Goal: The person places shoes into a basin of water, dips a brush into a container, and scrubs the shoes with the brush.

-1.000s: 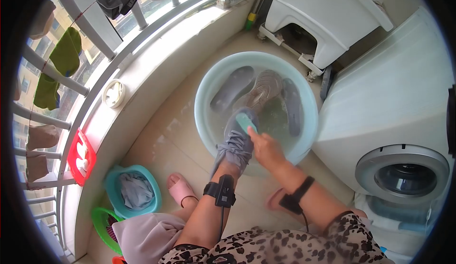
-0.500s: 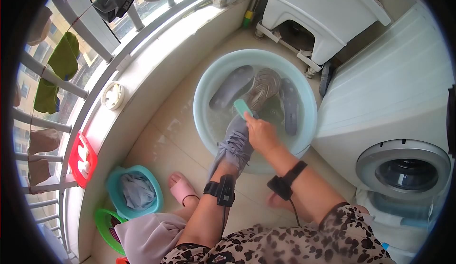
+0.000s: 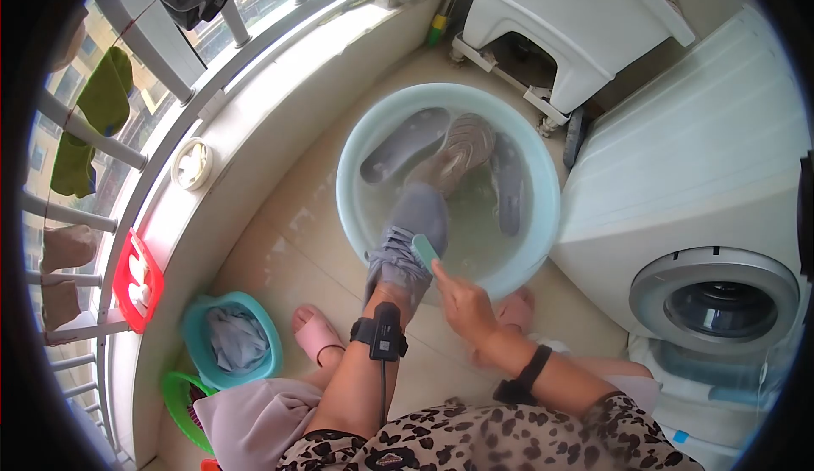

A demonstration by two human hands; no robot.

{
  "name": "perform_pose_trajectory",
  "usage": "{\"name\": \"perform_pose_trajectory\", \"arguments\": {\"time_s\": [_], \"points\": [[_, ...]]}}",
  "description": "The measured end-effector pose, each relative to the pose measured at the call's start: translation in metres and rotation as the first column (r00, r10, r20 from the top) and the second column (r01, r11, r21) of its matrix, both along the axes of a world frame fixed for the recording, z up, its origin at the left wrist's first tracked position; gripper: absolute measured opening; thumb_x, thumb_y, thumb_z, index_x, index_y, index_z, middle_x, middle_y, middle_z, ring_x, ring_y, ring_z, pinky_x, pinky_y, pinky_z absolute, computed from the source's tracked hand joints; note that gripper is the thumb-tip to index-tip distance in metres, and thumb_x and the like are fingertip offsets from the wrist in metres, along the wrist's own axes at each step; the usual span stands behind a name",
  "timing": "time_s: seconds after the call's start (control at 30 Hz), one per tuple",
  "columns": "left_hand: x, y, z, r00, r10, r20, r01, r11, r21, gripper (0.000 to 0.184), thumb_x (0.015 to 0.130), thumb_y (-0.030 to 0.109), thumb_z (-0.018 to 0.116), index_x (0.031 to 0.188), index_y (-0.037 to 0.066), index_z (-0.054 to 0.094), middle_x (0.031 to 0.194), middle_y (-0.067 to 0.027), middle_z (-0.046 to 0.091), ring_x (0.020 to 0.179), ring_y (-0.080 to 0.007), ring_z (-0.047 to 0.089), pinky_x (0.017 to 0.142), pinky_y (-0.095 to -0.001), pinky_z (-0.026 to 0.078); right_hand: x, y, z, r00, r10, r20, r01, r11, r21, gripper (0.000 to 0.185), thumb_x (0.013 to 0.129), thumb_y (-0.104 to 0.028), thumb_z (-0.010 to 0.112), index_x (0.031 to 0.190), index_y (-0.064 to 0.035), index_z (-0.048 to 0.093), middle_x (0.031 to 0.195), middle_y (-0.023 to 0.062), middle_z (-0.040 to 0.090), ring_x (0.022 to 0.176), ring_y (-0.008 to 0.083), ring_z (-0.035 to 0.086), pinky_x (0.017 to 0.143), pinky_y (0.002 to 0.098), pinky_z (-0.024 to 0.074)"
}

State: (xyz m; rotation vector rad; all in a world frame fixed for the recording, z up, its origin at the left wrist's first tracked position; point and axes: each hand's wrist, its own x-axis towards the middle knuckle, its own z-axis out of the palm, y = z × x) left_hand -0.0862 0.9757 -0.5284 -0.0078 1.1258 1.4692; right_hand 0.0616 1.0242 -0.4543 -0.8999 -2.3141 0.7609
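Observation:
My left hand is pushed inside a grey lace-up sneaker (image 3: 417, 221), so its fingers are hidden; only the wrist (image 3: 392, 295) shows at the opening. The sneaker's toe points away over the basin. Closed around a pale green brush (image 3: 424, 251) is my right hand (image 3: 465, 306), with the brush against the side of the sneaker near the laces. A light blue basin (image 3: 346, 191) of cloudy water stands beneath. In it lie another shoe, sole up (image 3: 466, 144), a grey insole (image 3: 405, 144) on the left and a second insole (image 3: 508, 187) on the right.
A washing machine (image 3: 610, 191) stands at right, a white sink stand (image 3: 568, 30) at the back. A teal tub (image 3: 192, 335) with cloth and a green basket (image 3: 174, 403) sit at lower left. Socks (image 3: 106, 89) hang by the railing; a red tray (image 3: 157, 289) rests against it.
My right hand has drawn the brush back toward me, from the sneaker's toe to beside its laces. The sneaker has shifted slightly left and toward me.

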Motion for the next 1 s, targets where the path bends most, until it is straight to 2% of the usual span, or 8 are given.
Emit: {"name": "perform_pose_trajectory", "arguments": {"time_s": [0.1,0.37,0.47,0.63,0.77,0.83,0.93,1.0], "points": [[0.001,0.005,0.004,1.000,-0.005,-0.007,0.005,1.000,0.005,0.031,0.095,0.023,0.040,0.114,0.004,0.054,0.105,-0.0141,0.059,0.095,-0.0265,0.056,0.081,-0.0380,0.048,-0.020,0.061,0.005,0.960,-0.108,0.259,0.115,0.993,-0.011,0.036,0.090,-0.009,0.052,0.125,-0.0075,0.054,0.079,0.0176,0.063,0.073,0.0384,0.060,0.065,0.0418,0.0488],[0.002,-0.002,0.000,1.000,-0.011,-0.018,0.011,1.000,-0.013,0.030,0.095,0.023,0.040,0.114,0.004,0.054,0.105,-0.0136,0.059,0.094,-0.0260,0.056,0.081,-0.0376,0.048,-0.005,-0.003,-0.006,0.991,-0.132,-0.014,0.127,0.973,-0.194,0.035,0.090,-0.009,0.054,0.124,-0.0045,0.056,0.091,0.0283,0.062,0.076,0.0344,0.064,0.069,0.0347,0.0485],[0.004,-0.003,0.000,1.000,-0.016,-0.027,0.015,1.000,-0.022,0.030,0.095,0.023,0.040,0.114,0.004,0.054,0.105,-0.0135,0.059,0.094,-0.0259,0.056,0.081,-0.0374,0.048,-0.043,0.062,0.004,0.953,-0.295,0.071,0.300,0.879,-0.369,0.037,0.089,-0.006,0.055,0.125,-0.0029,0.055,0.090,0.0273,0.063,0.073,0.0245,0.064,0.071,0.0315,0.0484],[-0.002,-0.008,-0.002,1.000,-0.020,-0.021,0.019,0.999,-0.030,0.030,0.095,0.023,0.040,0.114,0.004,0.054,0.104,-0.0132,0.059,0.094,-0.0255,0.056,0.080,-0.0372,0.048,-0.027,-0.004,-0.019,0.944,-0.273,-0.186,0.219,0.938,-0.268,0.037,0.091,-0.010,0.053,0.128,-0.0026,0.053,0.079,0.0129,0.063,0.066,0.0119,0.052,0.067,0.0273,0.0464],[-0.001,-0.011,-0.001,0.999,-0.023,-0.028,0.021,0.999,-0.046,0.030,0.095,0.022,0.040,0.114,0.004,0.054,0.104,-0.0129,0.058,0.093,-0.0253,0.056,0.080,-0.0370,0.048,-0.046,0.062,-0.014,0.837,-0.546,-0.008,0.334,0.523,-0.785,0.037,0.092,-0.013,0.052,0.126,0.0006,0.053,0.077,0.0033,0.059,0.070,0.0083,0.053,0.063,0.0252,0.0458],[-0.002,-0.015,-0.001,0.999,-0.030,-0.038,0.028,0.998,-0.054,0.030,0.095,0.022,0.040,0.114,0.004,0.053,0.104,-0.0128,0.058,0.093,-0.0252,0.056,0.080,-0.0369,0.048,-0.041,0.106,-0.056,0.926,-0.362,-0.104,0.281,0.847,-0.451,0.034,0.090,-0.016,0.053,0.117,0.0041,0.058,0.079,0.0153,0.065,0.074,0.0180,0.061,0.069,0.0308,0.0467],[-0.004,-0.019,-0.002,0.999,-0.033,-0.042,0.030,0.998,-0.055,0.029,0.095,0.022,0.040,0.114,0.004,0.053,0.104,-0.0126,0.058,0.093,-0.0250,0.056,0.080,-0.0367,0.048,-0.012,0.121,0.029,0.970,-0.227,-0.092,0.144,0.833,-0.534,0.036,0.086,-0.020,0.058,0.116,0.0008,0.060,0.070,0.0102,0.059,0.064,0.0135,0.052,0.062,0.0308,0.0445],[-0.005,-0.021,-0.003,0.998,-0.037,-0.046,0.034,0.998,-0.054,0.029,0.095,0.022,0.040,0.114,0.004,0.053,0.104,-0.0125,0.058,0.093,-0.0249,0.056,0.080,-0.0366,0.048,0.023,0.121,0.076,0.973,-0.155,0.169,0.224,0.793,-0.567,0.037,0.083,-0.024,0.062,0.113,-0.0007,0.062,0.069,0.0093,0.058,0.063,0.0136,0.052,0.060,0.0307,0.0437]]}}
